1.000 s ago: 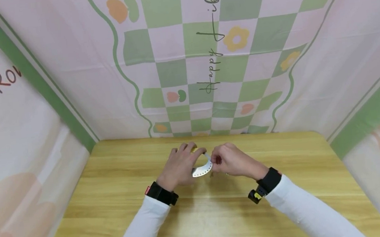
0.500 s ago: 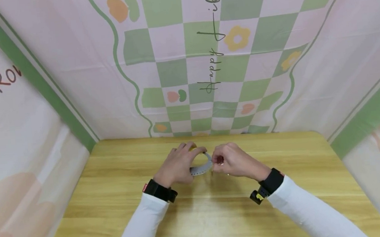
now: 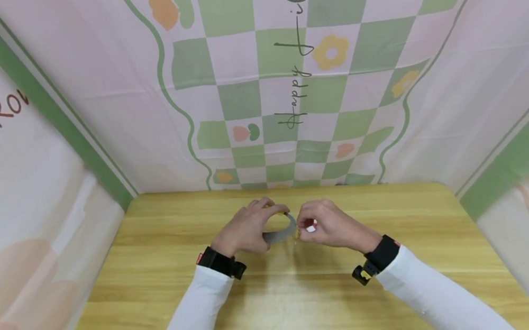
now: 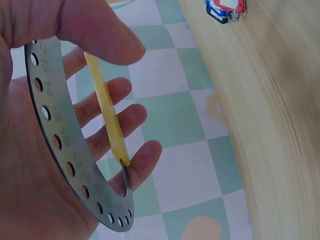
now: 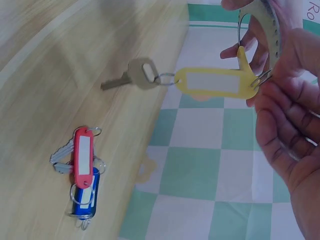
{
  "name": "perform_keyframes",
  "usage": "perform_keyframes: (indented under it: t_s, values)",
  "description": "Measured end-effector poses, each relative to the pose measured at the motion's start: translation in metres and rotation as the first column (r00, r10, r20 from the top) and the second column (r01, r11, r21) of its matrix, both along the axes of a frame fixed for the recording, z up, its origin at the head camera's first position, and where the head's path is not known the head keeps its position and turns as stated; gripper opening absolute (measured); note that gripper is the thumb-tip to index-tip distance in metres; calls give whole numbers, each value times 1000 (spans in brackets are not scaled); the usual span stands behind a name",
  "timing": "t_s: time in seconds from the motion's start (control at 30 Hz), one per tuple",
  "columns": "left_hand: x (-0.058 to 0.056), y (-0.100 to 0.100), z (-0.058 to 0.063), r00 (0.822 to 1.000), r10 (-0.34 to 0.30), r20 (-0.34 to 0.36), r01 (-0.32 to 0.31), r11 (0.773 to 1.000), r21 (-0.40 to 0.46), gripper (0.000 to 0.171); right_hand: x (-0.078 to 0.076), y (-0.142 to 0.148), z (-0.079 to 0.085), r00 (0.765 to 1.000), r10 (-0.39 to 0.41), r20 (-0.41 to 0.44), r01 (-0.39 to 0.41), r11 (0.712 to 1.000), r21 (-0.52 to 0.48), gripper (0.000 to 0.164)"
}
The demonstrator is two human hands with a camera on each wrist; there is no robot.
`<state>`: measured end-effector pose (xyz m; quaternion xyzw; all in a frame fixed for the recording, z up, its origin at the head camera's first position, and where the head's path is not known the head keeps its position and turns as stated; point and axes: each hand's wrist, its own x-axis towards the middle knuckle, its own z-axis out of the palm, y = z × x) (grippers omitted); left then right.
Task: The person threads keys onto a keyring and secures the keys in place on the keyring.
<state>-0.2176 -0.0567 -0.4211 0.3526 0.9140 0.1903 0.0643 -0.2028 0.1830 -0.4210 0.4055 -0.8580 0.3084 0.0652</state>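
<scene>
My left hand (image 3: 246,228) holds a curved silver metal plate (image 4: 67,120) with a row of numbered holes. The plate's lower end meets a yellow strip (image 4: 111,117) in front of the fingers. Close on its right, my right hand (image 3: 330,225) pinches a split ring (image 5: 261,79) beside the plate's edge. From that ring hangs a yellow key tag (image 5: 215,82) with a white label, and a key (image 5: 142,74) dangles from the tag's other end. The right fingertips partly hide the ring and the plate's edge.
A red key tag (image 5: 83,157) and a blue key tag (image 5: 89,195), with keys and rings, lie together on the wooden table (image 3: 278,312). A patterned cloth (image 3: 282,99) hangs behind the table, and more cloth stands at both sides.
The plate has tilted, so its row of holes no longer shows in the head view. Both hands have shifted slightly apart, still gripping at the plate.
</scene>
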Motion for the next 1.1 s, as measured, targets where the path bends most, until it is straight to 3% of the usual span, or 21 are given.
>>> perform_keyframes:
  t_s: [0.2,0.5,0.67,0.87,1.1]
  values:
    - [1,1,0,1000,4,-8,-4,1000,1,90,0,2,-2,999,19,-28,-19,1000,10,12]
    - [7,7,0,981,53,-188,-70,994,-86,80,1,0,0,999,-27,32,24,995,96,6]
    - [11,11,-2,969,66,-240,-98,987,-125,82,2,-4,3,997,-62,49,54,986,158,6]
    - [14,14,-2,959,88,-269,-126,984,-128,83,2,-10,7,986,-129,109,104,973,208,14]
    - [14,13,-1,964,91,-251,-126,984,-128,83,0,-10,5,986,-122,113,102,981,167,16]
